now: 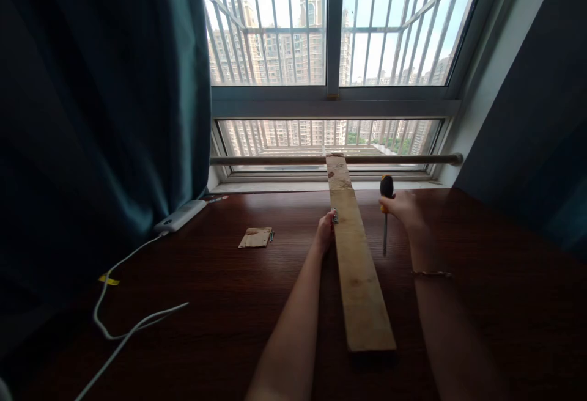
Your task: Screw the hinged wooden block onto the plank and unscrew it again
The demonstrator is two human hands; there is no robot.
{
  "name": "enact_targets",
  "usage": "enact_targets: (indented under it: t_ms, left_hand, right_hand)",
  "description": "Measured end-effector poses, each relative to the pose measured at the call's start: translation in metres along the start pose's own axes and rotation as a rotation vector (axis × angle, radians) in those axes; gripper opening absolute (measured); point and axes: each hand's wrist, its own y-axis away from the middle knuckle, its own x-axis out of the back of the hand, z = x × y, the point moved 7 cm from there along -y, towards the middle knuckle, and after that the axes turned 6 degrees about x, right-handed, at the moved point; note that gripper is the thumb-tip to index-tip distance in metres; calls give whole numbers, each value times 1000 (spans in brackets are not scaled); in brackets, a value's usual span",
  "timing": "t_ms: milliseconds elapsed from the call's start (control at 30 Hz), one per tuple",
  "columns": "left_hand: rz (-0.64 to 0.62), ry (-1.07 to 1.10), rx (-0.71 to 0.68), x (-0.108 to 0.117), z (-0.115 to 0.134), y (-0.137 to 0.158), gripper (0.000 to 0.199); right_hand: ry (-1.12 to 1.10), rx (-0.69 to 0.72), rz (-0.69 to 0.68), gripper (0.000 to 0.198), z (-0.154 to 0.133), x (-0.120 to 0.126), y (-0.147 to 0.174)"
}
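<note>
A long wooden board (360, 266) runs away from me toward the window, its far end resting at the metal rail. At the board's left edge, my left hand (325, 230) is closed on a small shiny metal fitting (335, 216), pressed against the wood; its exact kind is too small to make out. Right of the board, my right hand (402, 206) is wrapped round the black and yellow handle of a screwdriver (386, 187). The screwdriver's shaft points down, and its tip is apart from the board.
A small flat wood piece (255, 238) lies left of the board, with screws (272, 236) beside it. Further left are a white power strip (181, 216) and its white cable (132, 329). A metal rail (275, 161) crosses before the window. Dark curtain (183, 83) hangs left.
</note>
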Motion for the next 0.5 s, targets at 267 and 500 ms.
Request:
enact_targets:
  t_ms: [267,500]
  left_hand:
    - [9,-63,-48,2,2,-2,33]
    - [25,-69,-81,3,4,-5,34]
  right_hand:
    - [-635,329,330,41,-74,39,34]
    - [-535,394,336,37,-82,20,35]
